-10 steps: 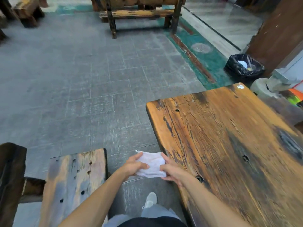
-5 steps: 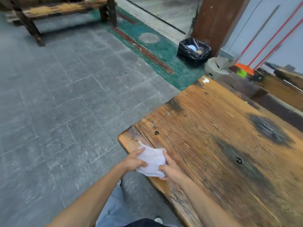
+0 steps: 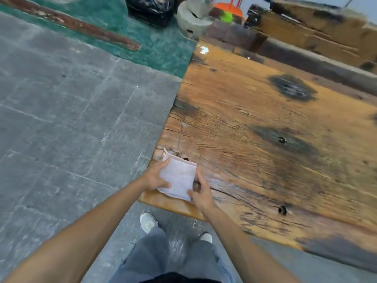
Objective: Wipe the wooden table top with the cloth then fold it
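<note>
At near-left corner of wooden surface (image 3: 255, 123): fingers (image 3: 166, 163) of L hand (image 3: 154, 177) curl round left edge of white cloth (image 3: 178, 177), thumb on top. R hand (image 3: 201, 193) pinches cloth's right edge, fingers partly hidden. Cloth folded, approx. square, lying at that corner. Beyond surface's far-left corner: black bin bag (image 3: 151, 8), grey stone block (image 3: 192, 21). Shoes (image 3: 148, 221) on tiled floor (image 3: 71, 119) below near edge.

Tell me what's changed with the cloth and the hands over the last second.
The white cloth has come from off the table's edge, over the floor, to the near corner of the wooden table top, and now looks flatter and squarer. The left hand and right hand have kept hold of its two sides throughout. Nothing was let go.
</note>
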### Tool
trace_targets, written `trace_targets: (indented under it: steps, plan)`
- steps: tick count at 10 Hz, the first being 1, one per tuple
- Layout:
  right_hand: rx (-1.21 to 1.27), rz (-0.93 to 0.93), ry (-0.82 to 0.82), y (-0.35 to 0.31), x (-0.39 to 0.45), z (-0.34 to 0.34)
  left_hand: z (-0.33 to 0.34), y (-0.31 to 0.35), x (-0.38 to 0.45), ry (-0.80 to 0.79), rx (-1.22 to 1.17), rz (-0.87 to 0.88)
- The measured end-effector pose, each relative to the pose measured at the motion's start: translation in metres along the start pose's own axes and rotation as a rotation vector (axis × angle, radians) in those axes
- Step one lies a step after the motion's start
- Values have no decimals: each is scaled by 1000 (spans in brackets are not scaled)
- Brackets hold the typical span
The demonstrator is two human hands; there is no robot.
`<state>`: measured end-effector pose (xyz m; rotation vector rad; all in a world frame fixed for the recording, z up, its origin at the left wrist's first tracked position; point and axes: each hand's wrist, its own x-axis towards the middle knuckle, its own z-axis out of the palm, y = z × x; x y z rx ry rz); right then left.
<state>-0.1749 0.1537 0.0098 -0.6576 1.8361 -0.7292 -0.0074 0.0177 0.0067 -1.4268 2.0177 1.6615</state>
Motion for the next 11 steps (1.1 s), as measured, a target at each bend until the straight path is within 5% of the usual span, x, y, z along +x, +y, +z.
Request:
trace_targets:
  steps: [3, 4, 6, 8, 11]
  plan:
    - [-350, 18, 73, 20, -17, 20, 11, -28, -15, 203, 384, -32]
    - [-481, -42, 222, 6, -7, 26, 22, -8, -11, 334, 602, 104]
    - [-743, -142, 243, -1, 22, 43, 45, -1, 11, 348, 810, 351]
    - [-798, -255, 289, 49, 57, 53, 49, -57, 45, 390, 786, 272]
    - [-719, -269, 194, 37, 46, 28, 48, -42, 32, 366, 665, 193]
